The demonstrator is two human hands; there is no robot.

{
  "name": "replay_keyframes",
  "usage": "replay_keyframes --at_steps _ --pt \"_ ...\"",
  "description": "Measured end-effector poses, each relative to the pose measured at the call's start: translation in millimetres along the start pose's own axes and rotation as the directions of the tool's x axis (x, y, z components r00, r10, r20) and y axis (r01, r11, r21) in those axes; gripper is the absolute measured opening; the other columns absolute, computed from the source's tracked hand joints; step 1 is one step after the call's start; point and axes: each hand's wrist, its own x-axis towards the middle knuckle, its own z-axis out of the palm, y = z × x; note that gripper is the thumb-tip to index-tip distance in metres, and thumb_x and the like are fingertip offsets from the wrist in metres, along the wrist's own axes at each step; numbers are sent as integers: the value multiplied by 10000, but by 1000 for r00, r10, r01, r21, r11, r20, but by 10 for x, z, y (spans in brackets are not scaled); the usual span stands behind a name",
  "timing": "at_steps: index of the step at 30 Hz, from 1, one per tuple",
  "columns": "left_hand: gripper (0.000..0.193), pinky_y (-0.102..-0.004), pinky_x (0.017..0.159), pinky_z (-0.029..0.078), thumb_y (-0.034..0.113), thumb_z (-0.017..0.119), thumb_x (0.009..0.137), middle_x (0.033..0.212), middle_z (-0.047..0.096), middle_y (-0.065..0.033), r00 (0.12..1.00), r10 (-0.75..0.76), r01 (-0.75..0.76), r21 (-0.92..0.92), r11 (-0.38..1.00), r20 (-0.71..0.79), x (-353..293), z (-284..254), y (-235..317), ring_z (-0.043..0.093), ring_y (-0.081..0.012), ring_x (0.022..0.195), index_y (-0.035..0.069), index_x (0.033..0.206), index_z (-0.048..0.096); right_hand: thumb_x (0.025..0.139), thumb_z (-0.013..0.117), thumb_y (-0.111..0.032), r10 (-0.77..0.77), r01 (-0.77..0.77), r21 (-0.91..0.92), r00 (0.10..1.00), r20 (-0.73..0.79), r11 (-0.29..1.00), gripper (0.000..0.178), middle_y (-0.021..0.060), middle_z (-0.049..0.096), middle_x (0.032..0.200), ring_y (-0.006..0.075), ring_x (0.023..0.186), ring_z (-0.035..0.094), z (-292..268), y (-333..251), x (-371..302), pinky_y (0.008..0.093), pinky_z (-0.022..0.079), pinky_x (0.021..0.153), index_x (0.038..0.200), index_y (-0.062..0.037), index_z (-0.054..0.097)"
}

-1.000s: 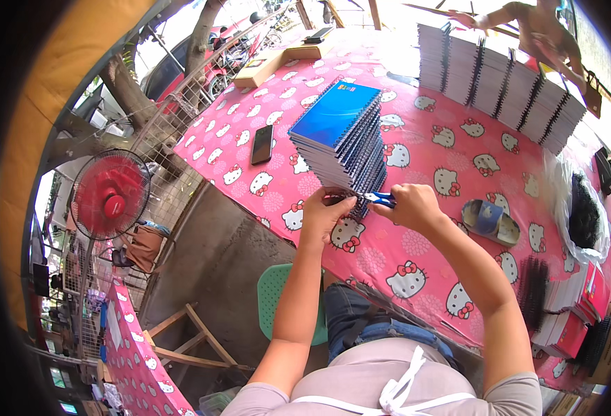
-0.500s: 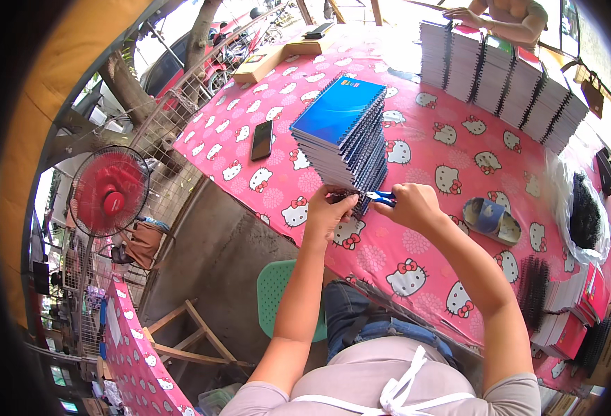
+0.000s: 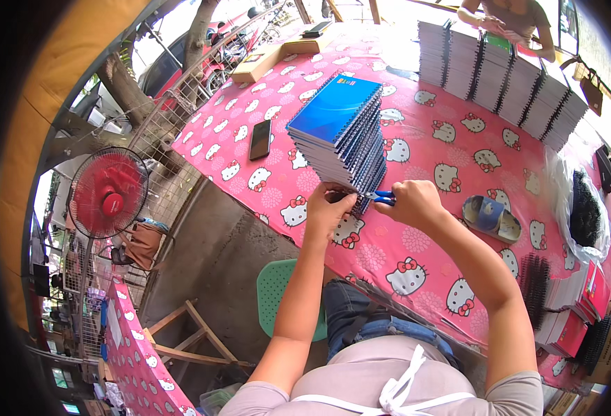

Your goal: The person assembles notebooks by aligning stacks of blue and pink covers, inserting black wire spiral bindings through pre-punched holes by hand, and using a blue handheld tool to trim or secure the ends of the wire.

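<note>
A tall stack of spiral notebooks [image 3: 336,107] with blue covers stands on the pink table, black wire coils along its right side. My left hand [image 3: 329,208] is closed at the near lower corner of the stack, thumb and fingers pinched on a notebook there. From the right, my right hand [image 3: 416,201] grips blue-handled pliers [image 3: 383,197]. Their metal jaws touch the end of a coil beside my left fingertips. The exact spot between the jaws is too small to make out.
A black phone [image 3: 261,140] lies left of the stack, a sandal [image 3: 491,218] to the right. Rows of coil-bound books [image 3: 499,83] stand at the far right, a person behind them. Loose black coils [image 3: 535,291] and red books [image 3: 570,333] sit near right. A green stool [image 3: 277,298] is below the edge.
My hands and the pliers stay nearly in place at the coil end. Across the table, the other person's hands have drawn back from the book tops and come together.
</note>
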Motion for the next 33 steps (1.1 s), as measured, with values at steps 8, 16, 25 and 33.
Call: replay_keyframes --at_steps 8,16,25,33 --pt "361 -218 500 477 34 763 758 798 648 -93 998 -62 62 18 998 1 -32 50 18 599 -106 612 -15 1041 544 755 654 -564 -305 208 -234 779 -547 950 516 99 658 705 261 609 663 339 252 77 380 537 579 782 -49 671" --pt "381 -227 452 458 39 789 734 791 648 -86 991 -129 127 -61 990 -21 -6 -57 -75 589 -105 561 -2 1025 546 749 659 -563 -81 72 -49 973 -215 996 518 96 654 695 264 616 664 267 195 -43 394 524 565 753 -45 662" --pt "374 -242 436 458 27 775 744 784 643 -91 995 -95 97 -65 993 31 -7 -30 -155 583 -113 545 -8 1037 546 756 657 -570 -21 22 15 1000 -17 1000 527 118 672 790 265 697 664 304 102 42 384 515 641 815 -47 667" --pt "366 -239 441 461 58 779 748 759 630 -71 995 -100 99 -16 995 -10 -33 113 -154 568 -103 532 2 1029 551 755 646 -542 -264 210 -161 807 -528 964 514 106 638 611 277 579 655 499 305 96 401 526 561 653 -38 652"
